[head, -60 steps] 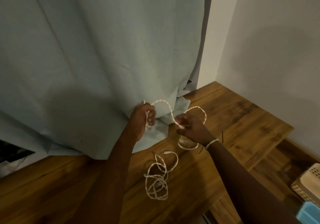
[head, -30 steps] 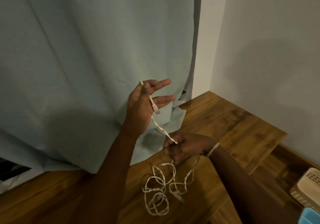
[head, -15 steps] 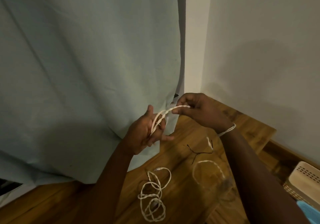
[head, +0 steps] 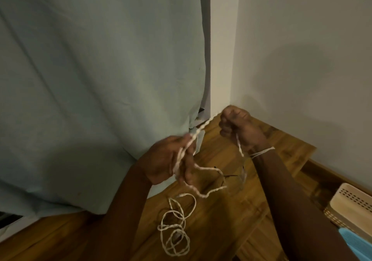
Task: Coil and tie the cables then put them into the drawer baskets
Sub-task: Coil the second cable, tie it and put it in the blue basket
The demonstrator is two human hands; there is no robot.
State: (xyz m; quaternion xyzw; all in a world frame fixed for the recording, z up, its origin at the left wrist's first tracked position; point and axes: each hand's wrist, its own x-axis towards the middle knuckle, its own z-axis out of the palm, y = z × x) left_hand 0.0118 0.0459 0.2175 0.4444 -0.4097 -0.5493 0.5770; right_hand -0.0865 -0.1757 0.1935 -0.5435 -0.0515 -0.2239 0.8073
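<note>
A thin white twisted cable point(head: 201, 129) runs taut between my two hands above the wooden tabletop point(head: 261, 210). My left hand point(head: 167, 160) holds a few loops of it across the palm and fingers. My right hand point(head: 239, 125) is a closed fist pinching the cable higher up and to the right. A slack loop hangs from my left hand, and the rest of the cable lies in a loose tangle point(head: 175, 230) on the table below. A thin black tie point(head: 225, 177) lies on the wood between my arms.
A pale blue curtain point(head: 100, 89) hangs at the left and drapes onto the table. White walls meet in the corner behind my hands. A beige perforated basket point(head: 354, 206) and a blue basket edge point(head: 356, 242) sit at the lower right, beyond the table's edge.
My right hand has pulled the cable up and to the right, drawing it taut. My left hand keeps the loops, and more slack has lifted off the table.
</note>
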